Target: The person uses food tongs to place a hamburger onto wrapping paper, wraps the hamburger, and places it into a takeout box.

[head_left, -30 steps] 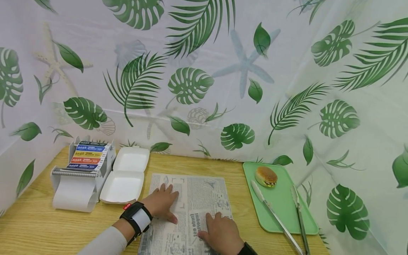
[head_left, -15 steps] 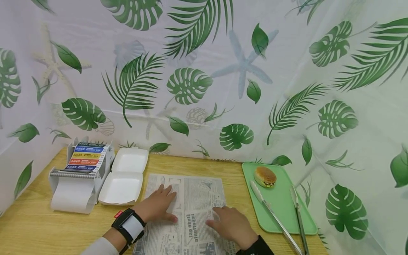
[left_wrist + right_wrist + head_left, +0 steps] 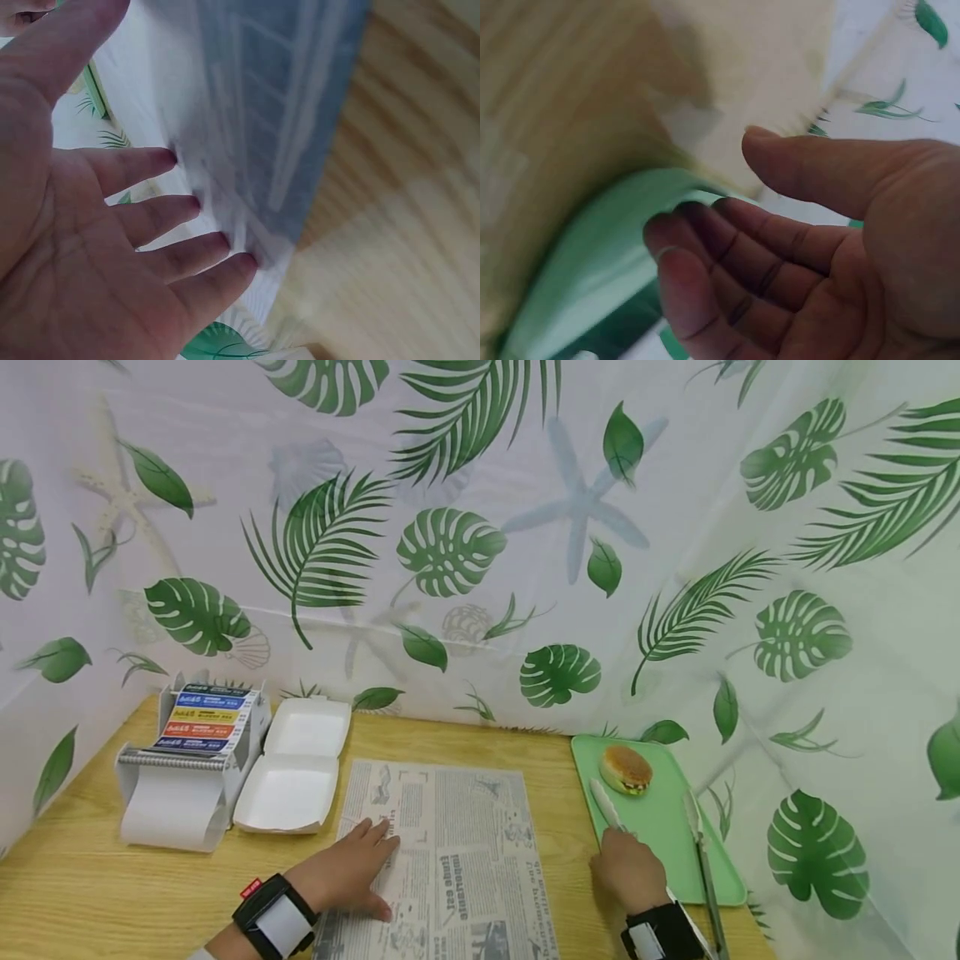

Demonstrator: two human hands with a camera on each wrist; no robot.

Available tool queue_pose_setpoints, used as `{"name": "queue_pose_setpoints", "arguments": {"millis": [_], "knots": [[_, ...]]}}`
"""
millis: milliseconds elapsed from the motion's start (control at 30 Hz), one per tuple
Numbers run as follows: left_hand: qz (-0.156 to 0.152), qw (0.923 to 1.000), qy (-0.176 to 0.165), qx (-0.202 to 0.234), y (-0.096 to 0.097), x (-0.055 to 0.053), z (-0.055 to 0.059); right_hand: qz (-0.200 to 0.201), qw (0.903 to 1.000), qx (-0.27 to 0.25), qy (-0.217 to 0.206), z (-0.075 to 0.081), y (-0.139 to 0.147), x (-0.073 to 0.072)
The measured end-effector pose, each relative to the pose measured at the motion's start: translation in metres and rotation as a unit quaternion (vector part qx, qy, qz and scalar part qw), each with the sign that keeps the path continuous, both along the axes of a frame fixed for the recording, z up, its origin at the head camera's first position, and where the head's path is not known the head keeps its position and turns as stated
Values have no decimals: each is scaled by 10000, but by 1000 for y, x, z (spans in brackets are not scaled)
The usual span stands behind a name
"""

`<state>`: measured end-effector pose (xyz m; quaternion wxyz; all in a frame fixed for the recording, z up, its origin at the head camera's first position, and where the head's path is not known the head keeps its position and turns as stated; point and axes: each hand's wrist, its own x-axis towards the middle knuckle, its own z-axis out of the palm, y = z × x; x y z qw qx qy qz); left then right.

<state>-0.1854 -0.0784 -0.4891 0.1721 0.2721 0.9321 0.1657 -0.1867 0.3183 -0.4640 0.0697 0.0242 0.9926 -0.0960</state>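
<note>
A sheet of newspaper-print wrapping paper point(image 3: 472, 835) lies flat on the table. My left hand point(image 3: 348, 872) is spread over its left part, and in the left wrist view the straight fingertips point(image 3: 241, 262) touch the paper. My right hand point(image 3: 632, 868) is over the left edge of the green tray point(image 3: 667, 843), covering the middle of the near pair of tongs point(image 3: 606, 802). In the right wrist view its fingers point(image 3: 686, 285) are loosely bent, the thumb apart, with nothing visible between them. On the tray sit a burger point(image 3: 627, 768) and a second pair of tongs point(image 3: 705, 868).
An open white takeaway box point(image 3: 288, 789) stands on the table point(image 3: 90, 885) left of the paper. Beside it is a label dispenser point(image 3: 198, 735) with colourful strips and a hanging white sheet. A leaf-printed curtain point(image 3: 465, 677) rises behind the table.
My right hand has left the paper and moved right to the tongs on the tray. My left hand has slid slightly toward me and left, staying on the paper.
</note>
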Motion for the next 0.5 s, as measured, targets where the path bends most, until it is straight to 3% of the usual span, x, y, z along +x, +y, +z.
{"name": "queue_pose_setpoints", "arguments": {"millis": [500], "knots": [[76, 9999, 66, 54, -1, 1, -1, 500, 9973, 176, 505, -14, 2, 2]]}}
